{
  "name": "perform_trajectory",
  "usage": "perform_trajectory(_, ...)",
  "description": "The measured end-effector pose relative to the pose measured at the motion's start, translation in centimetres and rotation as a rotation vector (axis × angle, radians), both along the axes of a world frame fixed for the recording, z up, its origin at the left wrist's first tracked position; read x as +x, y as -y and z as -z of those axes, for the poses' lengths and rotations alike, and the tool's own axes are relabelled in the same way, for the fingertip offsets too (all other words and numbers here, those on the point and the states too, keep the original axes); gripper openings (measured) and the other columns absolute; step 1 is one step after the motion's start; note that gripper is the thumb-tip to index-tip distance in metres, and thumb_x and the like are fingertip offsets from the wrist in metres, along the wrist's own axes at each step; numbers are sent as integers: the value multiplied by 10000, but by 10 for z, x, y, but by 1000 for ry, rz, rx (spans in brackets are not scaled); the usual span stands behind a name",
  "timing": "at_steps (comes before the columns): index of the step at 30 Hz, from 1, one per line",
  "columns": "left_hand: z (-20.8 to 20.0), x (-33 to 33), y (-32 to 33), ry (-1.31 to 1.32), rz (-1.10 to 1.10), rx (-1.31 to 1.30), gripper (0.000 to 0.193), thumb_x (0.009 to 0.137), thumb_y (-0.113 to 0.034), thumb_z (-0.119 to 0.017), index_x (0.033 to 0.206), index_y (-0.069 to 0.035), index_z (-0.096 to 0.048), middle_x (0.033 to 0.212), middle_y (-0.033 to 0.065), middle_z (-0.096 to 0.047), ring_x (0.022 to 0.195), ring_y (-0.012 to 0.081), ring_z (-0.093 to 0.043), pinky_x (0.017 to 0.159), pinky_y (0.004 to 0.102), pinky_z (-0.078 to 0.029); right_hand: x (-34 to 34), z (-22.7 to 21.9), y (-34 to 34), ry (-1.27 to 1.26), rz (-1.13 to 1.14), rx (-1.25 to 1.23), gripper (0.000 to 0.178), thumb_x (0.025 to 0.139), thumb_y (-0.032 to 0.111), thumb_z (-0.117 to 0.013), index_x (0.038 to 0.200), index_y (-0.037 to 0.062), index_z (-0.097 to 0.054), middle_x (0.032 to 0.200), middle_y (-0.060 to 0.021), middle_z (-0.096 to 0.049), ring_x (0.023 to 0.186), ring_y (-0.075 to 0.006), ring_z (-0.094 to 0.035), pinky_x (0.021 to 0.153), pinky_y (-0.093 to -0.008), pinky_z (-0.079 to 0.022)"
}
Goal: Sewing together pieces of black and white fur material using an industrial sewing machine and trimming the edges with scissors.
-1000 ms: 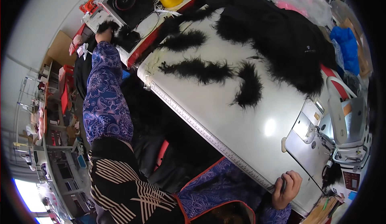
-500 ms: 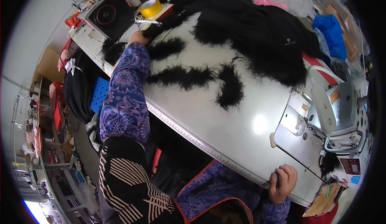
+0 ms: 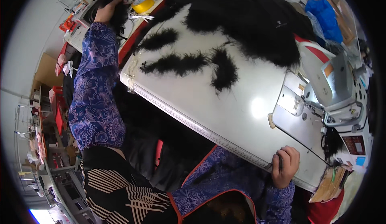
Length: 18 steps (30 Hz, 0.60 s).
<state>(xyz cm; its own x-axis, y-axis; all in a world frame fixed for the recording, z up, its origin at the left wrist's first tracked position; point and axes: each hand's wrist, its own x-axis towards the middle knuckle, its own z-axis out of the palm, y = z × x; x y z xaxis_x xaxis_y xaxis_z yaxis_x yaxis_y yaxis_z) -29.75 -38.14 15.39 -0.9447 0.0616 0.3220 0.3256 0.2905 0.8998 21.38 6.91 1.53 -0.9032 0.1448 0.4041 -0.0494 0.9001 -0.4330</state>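
Left hand [image 3: 107, 10] reached far out, grip closed on black fur bundle [image 3: 120, 12]. Right hand [image 3: 285, 165] clamped bench [image 3: 241, 103] edge. Three loose fur strips [image 3: 181, 63] lay on bench, one yellow tape roll [image 3: 143, 3].

The left hand [image 3: 107, 10] reaches far out and closes on a black fur piece [image 3: 119, 12], just beside a yellow tape roll [image 3: 143, 3]. The right hand [image 3: 284, 167] grips the near edge of the white sewing table [image 3: 241, 99]. 3 fur strips [image 3: 181, 64] lie between the 2 hands, the sewing machine [image 3: 335, 83] beyond the right one.
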Motion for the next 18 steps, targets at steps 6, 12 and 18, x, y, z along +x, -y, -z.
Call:
perform_trajectory(6, 26, -1, -23, -356, -2, -339, 329, 867, -266, -612, 1048, 7, -650, 969, 88, -691, 905, 214, -639, 837, 314, -472, -1, 2, -2, -41, -27, -3, 165, 717, -21, -639, 872, -4, -586, 943, -148, -578, 907, -337, -555, 804, -412, -447)
perform_trajectory(12, 39, -48, 75, -390, -273, -520, 287, 798, -217, -628, 1005, -21, -664, 933, 175, -683, 917, 299, -653, 796, 353, -495, 4, 4, -3, -62, -25, -3, 177, 697, -3, -673, 858, 9, -600, 928, -128, -578, 884, -332, -562, 769, -411, -459)
perform_trajectory(18, 153, -53, 1, -124, -440, -956, 302, 755, -211, -593, 992, -30, -645, 979, 212, -659, 958, 368, -621, 839, 452, -487, 1, -1, -2, -18, 17, -10, 145, 701, -8, -645, 830, 9, -581, 902, -136, -573, 869, -333, -555, 772, -409, -450)
